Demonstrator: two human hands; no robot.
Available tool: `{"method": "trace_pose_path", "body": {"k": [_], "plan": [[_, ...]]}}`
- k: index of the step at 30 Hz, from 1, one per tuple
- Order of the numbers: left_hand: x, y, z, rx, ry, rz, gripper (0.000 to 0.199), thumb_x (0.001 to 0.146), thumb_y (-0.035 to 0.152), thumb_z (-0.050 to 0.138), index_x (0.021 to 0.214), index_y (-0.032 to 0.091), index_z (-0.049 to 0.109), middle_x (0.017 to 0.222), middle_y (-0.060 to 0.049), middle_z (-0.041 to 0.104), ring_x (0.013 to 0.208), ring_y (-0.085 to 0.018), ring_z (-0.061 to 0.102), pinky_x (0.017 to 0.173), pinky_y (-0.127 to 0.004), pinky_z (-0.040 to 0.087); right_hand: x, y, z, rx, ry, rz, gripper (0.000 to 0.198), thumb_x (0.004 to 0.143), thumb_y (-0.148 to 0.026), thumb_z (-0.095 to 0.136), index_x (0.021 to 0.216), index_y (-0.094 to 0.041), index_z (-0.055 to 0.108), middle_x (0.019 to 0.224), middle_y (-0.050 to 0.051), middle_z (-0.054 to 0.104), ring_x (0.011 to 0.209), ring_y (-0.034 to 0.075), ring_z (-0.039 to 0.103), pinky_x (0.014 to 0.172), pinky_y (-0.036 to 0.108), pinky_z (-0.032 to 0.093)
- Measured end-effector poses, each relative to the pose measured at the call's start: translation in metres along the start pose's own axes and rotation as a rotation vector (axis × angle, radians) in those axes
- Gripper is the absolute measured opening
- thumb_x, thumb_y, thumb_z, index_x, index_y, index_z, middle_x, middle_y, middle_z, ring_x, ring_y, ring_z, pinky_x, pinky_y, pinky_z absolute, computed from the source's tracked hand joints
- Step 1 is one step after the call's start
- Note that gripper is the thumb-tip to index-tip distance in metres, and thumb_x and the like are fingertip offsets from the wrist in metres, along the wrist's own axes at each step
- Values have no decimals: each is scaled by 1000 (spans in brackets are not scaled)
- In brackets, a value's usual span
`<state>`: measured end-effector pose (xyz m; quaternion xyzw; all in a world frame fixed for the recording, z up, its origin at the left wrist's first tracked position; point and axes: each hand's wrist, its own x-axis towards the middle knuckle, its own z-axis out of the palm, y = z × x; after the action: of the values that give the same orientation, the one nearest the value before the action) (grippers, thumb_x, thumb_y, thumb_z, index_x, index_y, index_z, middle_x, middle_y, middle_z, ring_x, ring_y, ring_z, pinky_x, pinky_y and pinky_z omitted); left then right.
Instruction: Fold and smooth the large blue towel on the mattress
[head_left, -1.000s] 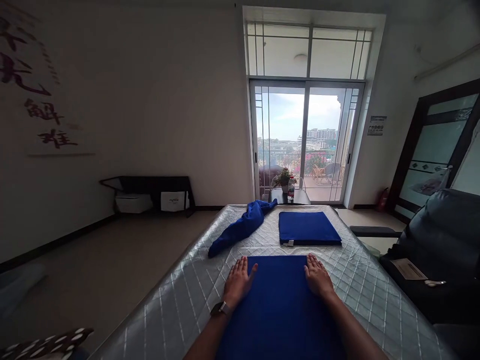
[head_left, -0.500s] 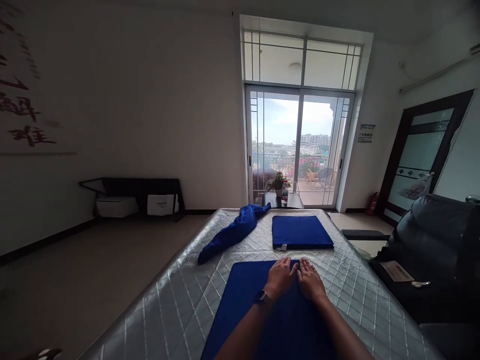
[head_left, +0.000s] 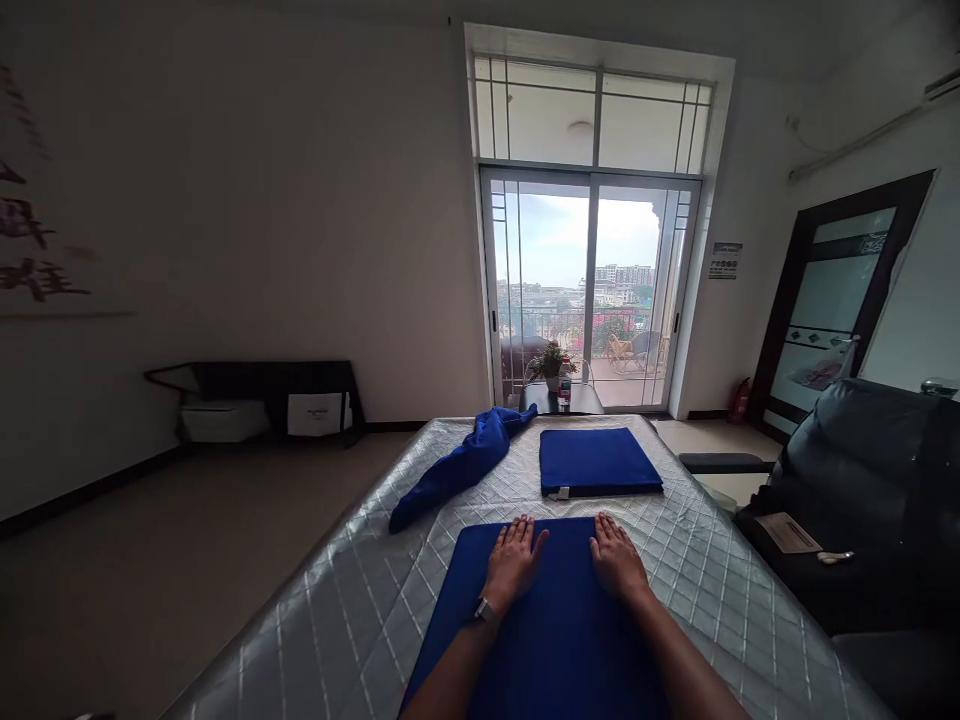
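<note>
We're sliding our bare left hand (head_left: 513, 568) leftward from our right hand (head_left: 619, 564) | both lying flat, ungrasping, lower centre, on rectangular royal-blue fabric (head_left: 561, 640) | seemingly smoothing it

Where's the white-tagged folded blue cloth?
Head view, right of centre: the folded blue cloth lies on the silver quilted cover, beyond the right hand and right of the twisted blue cloth.
</note>
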<state>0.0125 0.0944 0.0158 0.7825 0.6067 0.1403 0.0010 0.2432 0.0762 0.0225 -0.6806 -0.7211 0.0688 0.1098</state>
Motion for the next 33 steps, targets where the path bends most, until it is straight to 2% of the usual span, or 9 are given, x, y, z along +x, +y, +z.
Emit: {"method": "trace_pose_path", "body": {"k": [4,7,11,16,25,30,33], "plan": [[-11,-53,-9,66,32,-112,67,104,53,19,154,14,43,160,-16,44,150,-30,37,123,-53,29,1,0,2,-9,0,3,67,101,-37,19,161,-8,23,169,8,20,156,18,14,126,37,11],[-18,-66,-10,94,60,-157,72,104,55,18,153,10,43,161,-17,43,151,-28,36,125,-47,28,1,-1,1,-14,1,8,66,101,-36,20,161,-8,23,169,8,20,156,19,14,126,37,11],[-20,-65,-7,112,73,-170,77,103,59,14,153,7,41,161,-18,41,151,-28,35,125,-44,26,-2,-3,-3,-7,-2,9,66,101,-37,19,161,-9,25,169,8,19,156,19,14,127,38,11],[-20,-63,-6,120,78,-162,80,102,61,16,153,4,40,161,-20,40,152,-29,34,126,-48,24,-5,-5,-5,3,-8,14,65,102,-37,21,161,-11,25,169,7,19,157,18,12,126,34,10],[-22,-60,-13,114,126,-164,75,102,60,17,150,12,49,156,-16,51,148,-29,41,122,-48,33,-9,-9,-13,-4,-15,19,65,102,-36,20,161,-9,24,169,7,20,156,17,15,126,34,11],[-21,-60,-10,116,120,-164,74,102,57,22,149,6,48,158,-18,47,148,-30,41,123,-46,31,-8,-7,-11,1,-16,17,66,102,-37,20,161,-8,24,169,7,20,156,17,14,126,34,10],[-21,-62,-10,118,130,-158,73,102,56,22,149,8,49,157,-18,48,147,-30,43,121,-47,33,-6,-5,-10,8,-16,14,66,102,-38,20,161,-8,23,169,8,20,156,18,14,126,35,10]]}}
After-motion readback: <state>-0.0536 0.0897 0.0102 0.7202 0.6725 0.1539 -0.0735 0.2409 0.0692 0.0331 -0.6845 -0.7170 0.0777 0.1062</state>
